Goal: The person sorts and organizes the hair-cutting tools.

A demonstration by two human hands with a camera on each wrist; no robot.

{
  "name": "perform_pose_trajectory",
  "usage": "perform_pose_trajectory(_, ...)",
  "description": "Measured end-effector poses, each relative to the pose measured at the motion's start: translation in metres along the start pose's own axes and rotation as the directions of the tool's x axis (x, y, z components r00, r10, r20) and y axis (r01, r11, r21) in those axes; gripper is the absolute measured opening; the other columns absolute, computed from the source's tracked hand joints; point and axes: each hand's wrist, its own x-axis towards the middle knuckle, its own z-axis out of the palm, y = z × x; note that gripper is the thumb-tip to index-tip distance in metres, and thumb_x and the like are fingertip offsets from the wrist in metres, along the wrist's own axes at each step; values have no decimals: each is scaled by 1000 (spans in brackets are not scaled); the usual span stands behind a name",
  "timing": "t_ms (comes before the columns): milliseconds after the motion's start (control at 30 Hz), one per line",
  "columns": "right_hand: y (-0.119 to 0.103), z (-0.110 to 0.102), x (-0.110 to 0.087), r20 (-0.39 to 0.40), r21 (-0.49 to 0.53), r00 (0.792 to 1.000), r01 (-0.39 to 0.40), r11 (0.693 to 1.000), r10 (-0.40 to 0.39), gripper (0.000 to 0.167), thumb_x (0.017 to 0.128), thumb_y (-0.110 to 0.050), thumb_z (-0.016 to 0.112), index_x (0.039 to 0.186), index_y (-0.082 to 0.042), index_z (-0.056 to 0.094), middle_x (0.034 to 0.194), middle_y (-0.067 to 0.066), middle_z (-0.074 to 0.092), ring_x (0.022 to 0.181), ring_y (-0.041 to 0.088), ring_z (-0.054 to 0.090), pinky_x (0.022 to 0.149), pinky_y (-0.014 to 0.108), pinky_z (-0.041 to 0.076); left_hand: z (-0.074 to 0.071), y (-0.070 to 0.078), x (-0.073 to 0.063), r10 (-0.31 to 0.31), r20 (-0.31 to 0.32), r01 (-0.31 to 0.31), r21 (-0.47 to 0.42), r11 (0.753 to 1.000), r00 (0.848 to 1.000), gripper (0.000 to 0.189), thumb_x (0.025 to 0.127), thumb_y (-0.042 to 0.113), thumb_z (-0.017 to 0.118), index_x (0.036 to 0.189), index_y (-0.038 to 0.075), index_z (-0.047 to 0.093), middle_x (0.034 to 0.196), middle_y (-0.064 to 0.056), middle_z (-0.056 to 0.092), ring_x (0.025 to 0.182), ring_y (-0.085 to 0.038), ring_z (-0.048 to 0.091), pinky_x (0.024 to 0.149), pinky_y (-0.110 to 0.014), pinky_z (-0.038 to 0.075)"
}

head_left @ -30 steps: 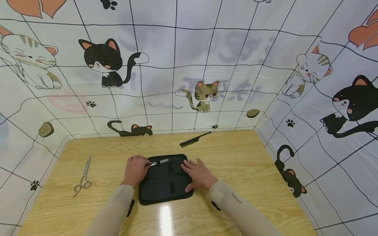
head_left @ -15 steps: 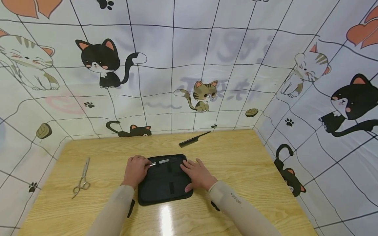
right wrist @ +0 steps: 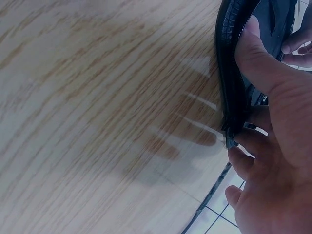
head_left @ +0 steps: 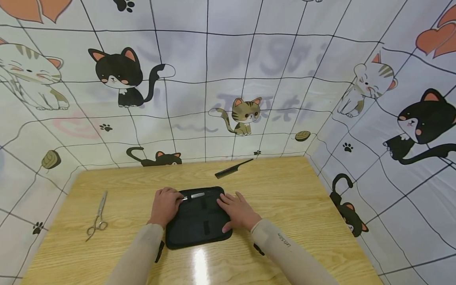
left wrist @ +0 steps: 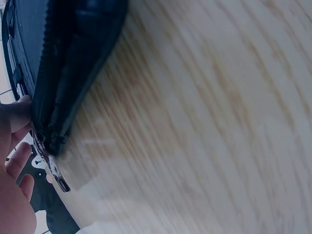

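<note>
"Head view: pinching what with the left hand (head_left: 165, 206)?"
"Gripping a silver tool (head_left: 198, 195) tucked under a loop (head_left: 189, 196) on the black case (head_left: 194, 225)."
"Clenching with the right hand (head_left: 238, 212)?"
"No, resting with fingers spread on the case's right edge."
"Case location?"
"Lying on the bench (head_left: 285, 206) between both hands; scissors (head_left: 99, 212) well left, comb (head_left: 228, 171) beyond the case."

In the head view, the left hand (head_left: 165, 206) hides one end of the metal tool (head_left: 197, 195), too small to identify. The right hand (head_left: 238, 212) covers part of the case (head_left: 190, 227). That picture's edge cuts off the near side of the table (head_left: 285, 194) and both sleeves (head_left: 133, 253).
</note>
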Motion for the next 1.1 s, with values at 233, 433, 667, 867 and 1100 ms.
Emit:
perform_pose_trajectory(233,-1,-2,-1,-11,6,1000,4,1000,-4,101,74,-66,69,155,-21,28,163,3,23,151,22,23,122,53,14,1,1,1,-13,1,13,-12,1000,1000,5,84,15,76,87,17,78,95,-2,74,103,-28,64,94,-52,45)
perform_pose_trajectory(433,-1,-3,-2,-17,15,1000,16,1000,-16,101,74,-65,70,155,-19,29,163,5,24,150,24,25,122,54,15,2,2,1,-9,-13,9,-19,1000,1000,5,83,14,76,87,17,79,94,-2,74,103,-28,64,94,-52,45)
perform_pose_trajectory(667,-1,0,-1,-19,33,1000,12,999,-12,102,74,-64,71,155,-18,29,163,5,23,151,24,23,122,54,12,4,5,3,-12,-33,11,-24,1000,999,5,83,13,76,86,16,79,90,-2,74,101,-28,64,93,-52,45)
perform_pose_trajectory(867,-1,1,0,-26,-8,1000,6,1000,-6,102,73,-66,69,155,-20,29,163,3,24,151,22,24,122,52,14,4,8,4,-17,-17,17,-11,1000,1000,4,84,15,76,87,16,78,92,-2,74,104,-27,64,94,-50,45)
perform_pose_trajectory(1100,-1,1,-1,-14,-12,1000,-1,1000,0,101,74,-67,69,155,-21,29,163,2,23,151,21,23,122,52,14,4,7,4,-4,-24,4,-15,1000,1000,4,83,17,77,87,17,79,91,-1,74,103,-27,64,94,-50,46)
